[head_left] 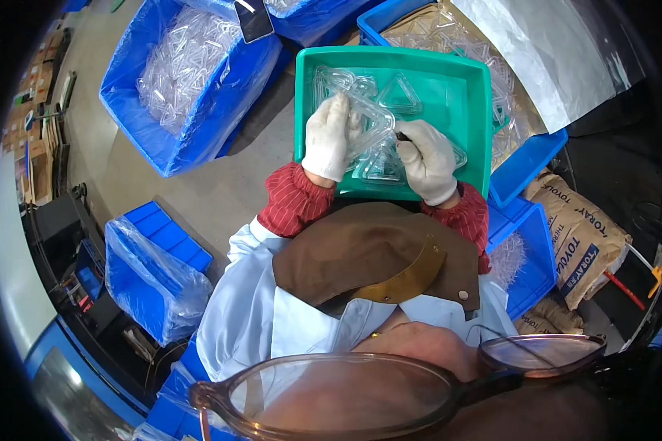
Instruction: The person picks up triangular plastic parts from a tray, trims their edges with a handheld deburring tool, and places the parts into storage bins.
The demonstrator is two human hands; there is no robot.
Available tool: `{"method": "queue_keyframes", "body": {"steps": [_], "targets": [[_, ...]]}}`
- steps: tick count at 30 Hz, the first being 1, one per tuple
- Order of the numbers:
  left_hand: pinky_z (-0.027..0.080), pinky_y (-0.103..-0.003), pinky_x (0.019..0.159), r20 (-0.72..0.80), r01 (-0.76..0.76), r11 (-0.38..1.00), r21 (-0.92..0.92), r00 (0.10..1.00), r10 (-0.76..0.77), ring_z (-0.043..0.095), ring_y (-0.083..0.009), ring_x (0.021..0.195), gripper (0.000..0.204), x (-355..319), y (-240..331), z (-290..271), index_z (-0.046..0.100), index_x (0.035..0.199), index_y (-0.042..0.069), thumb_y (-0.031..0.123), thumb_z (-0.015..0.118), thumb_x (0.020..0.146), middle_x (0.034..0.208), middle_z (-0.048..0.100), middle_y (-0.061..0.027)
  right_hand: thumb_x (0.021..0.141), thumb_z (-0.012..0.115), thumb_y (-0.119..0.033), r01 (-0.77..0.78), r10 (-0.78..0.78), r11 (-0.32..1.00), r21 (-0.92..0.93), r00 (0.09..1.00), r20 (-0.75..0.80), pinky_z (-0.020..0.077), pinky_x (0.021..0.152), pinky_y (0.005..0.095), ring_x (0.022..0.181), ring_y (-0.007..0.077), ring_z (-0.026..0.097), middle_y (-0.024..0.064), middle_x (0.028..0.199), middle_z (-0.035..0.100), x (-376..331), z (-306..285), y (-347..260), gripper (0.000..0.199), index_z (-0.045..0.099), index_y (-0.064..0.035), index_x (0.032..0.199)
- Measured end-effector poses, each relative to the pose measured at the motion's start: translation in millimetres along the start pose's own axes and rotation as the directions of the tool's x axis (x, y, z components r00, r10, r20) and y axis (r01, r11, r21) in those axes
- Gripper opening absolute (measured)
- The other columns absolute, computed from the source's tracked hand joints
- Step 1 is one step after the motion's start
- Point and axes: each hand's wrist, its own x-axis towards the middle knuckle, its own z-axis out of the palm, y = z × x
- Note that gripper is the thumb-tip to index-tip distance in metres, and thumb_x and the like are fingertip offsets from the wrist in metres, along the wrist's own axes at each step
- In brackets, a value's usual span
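Smooth grey floor [198, 195] stretches to the left of a green, rectangular, open-topped plastic tray [481, 110]. To the far left of the tray stands a deep blue plastic bin [217, 99], lined with clear film and filled with a heap of clear plastic pieces [180, 70]. A second blue plastic container [129, 275], draped in film, sits left of the tray and nearer the person. A silvery-white sheet [552, 59] spreads past the tray's far right corner. A brown cloth apron [360, 246] lies close to the tray's near side, and a brown paper sack [577, 235] with dark blue printed panels rests to the tray's right.

Above the tray, the left hand [325, 140], in a white knit glove, grips a clear, hollow, triangular plastic frame [381, 116] held up at a tilt. The right hand [428, 158], gloved alike, has its fingers curled by the frame's right corner (whether they pinch it, I cannot tell). Inside the tray, more clear triangular frames [401, 95] lie beneath and around the hands. A black, flat, rectangular phone [254, 20] rests beyond the tray's far left corner. Smallest, a dark object [402, 136] shows at the right fingertips above the tray, too small to identify.
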Motion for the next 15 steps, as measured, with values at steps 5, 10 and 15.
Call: {"method": "queue_keyframes", "body": {"steps": [5, 10, 15], "targets": [[0.027, -0.019, 0.041, 0.050, 0.075, 0.996, 0.048, 0.996, -0.077, 0.033, -0.0045, 0.044, 0.034, -3, -1, 1, 0.047, 0.072, 0.009, 0.033, 0.042, 0.096, 0.060, 0.042, 0.0033, 0.084, 0.057, -0.030, 0.062, -0.063, 0.998, -0.015, 0.996, -0.057, 0.0427, 0.052, 0.0372, 0.062, 0.0294, 0.056, 0.0085, 0.071, 0.056, 0, 6, 1, 0.023, 0.061, -0.0090, 0.092], [0.034, -0.022, 0.048, 0.129, -0.032, 0.991, 0.128, 0.992, 0.015, 0.041, -0.0057, 0.053, 0.031, 5, -9, -12, 0.053, 0.080, 0.004, 0.029, 0.043, 0.095, 0.065, 0.050, 0.0006, 0.083, 0.058, -0.029, 0.098, -0.101, 0.990, -0.104, 0.995, -0.026, 0.0411, 0.050, 0.0373, 0.060, 0.0284, 0.055, 0.0075, 0.067, 0.054, 6, 1, -1, 0.020, 0.061, -0.0107, 0.090], [0.030, -0.019, 0.042, 0.264, -0.325, 0.890, 0.321, 0.933, 0.246, 0.036, -0.0046, 0.045, 0.032, -11, -14, -3, 0.048, 0.074, 0.008, 0.032, 0.043, 0.095, 0.059, 0.043, 0.0034, 0.086, 0.057, -0.020, -0.194, 0.156, 0.966, -0.171, 0.964, -0.217, 0.0458, 0.057, 0.0330, 0.067, 0.0265, 0.060, 0.0094, 0.076, 0.060, 7, 0, -2, 0.014, 0.062, -0.0104, 0.093]]}}
